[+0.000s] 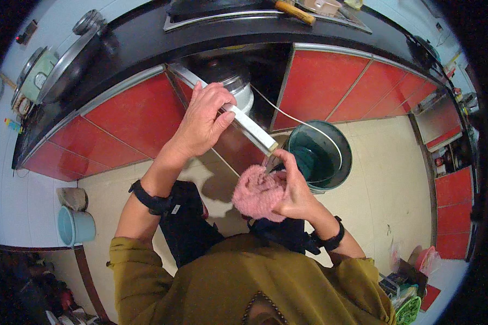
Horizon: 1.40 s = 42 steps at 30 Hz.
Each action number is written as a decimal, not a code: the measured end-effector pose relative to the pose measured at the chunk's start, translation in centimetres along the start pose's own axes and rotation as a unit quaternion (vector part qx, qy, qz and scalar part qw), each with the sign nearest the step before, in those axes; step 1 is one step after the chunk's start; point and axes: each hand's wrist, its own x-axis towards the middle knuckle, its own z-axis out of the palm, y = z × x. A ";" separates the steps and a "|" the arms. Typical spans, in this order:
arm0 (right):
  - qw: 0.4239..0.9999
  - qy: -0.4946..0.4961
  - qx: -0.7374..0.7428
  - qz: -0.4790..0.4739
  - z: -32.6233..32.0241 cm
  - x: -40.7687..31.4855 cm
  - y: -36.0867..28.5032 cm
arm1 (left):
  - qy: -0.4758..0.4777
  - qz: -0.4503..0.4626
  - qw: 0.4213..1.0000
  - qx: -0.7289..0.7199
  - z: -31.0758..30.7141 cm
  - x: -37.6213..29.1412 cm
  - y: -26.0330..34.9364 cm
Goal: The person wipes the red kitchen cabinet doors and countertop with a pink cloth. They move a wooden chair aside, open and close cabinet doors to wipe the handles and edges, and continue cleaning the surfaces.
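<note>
My left hand (207,118) grips the metal-trimmed top edge of an open red cabinet door (244,148), thumb on the near side. At the free corner of that door is my right hand (295,189), which holds a bunched pink fluffy cloth (260,195); its index finger reaches up to the end of the metal trim (260,132). A dark green bucket (343,138) with a white handle stands on the floor just beyond my right hand. Inside the open cabinet, past my left hand, is a white gas cylinder (244,99), partly hidden.
Red cabinets (325,81) run under a black counter (138,40), where a stove (227,15) and a large metal pan (71,65) rest. On the tiled floor at left are a light blue bucket (85,229) and a stone-like block (73,198). A green basket (408,310) stands at lower right.
</note>
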 end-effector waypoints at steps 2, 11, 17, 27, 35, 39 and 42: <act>0.996 -0.059 0.058 0.041 -1.2 -0.5 -0.5 | 0.006 -0.006 1.000 -0.009 -0.4 -0.6 -0.1; 0.986 -0.078 0.147 -0.005 -4.2 -1.8 -3.2 | 0.022 -0.030 0.998 -0.042 -1.8 -3.7 1.2; 0.991 -0.080 0.103 -0.041 -3.6 -0.6 -4.0 | 0.045 -0.046 0.997 -0.052 -3.0 -5.1 1.2; 0.963 -0.005 -0.229 -0.140 -4.1 1.7 -8.1 | 0.024 -0.072 0.996 -0.055 -4.1 -6.2 1.7; 0.991 0.009 -0.053 -0.123 -3.0 3.3 -9.0 | -0.011 -0.117 0.993 -0.011 -3.8 -5.8 2.9; 0.992 -0.004 -0.087 -0.086 -3.5 3.5 -9.1 | -0.025 -0.106 0.994 0.000 -4.4 -5.1 4.1; 0.992 -0.040 -0.120 -0.029 -3.6 3.6 -9.7 | -0.027 -0.073 0.997 0.003 -4.5 -4.2 6.7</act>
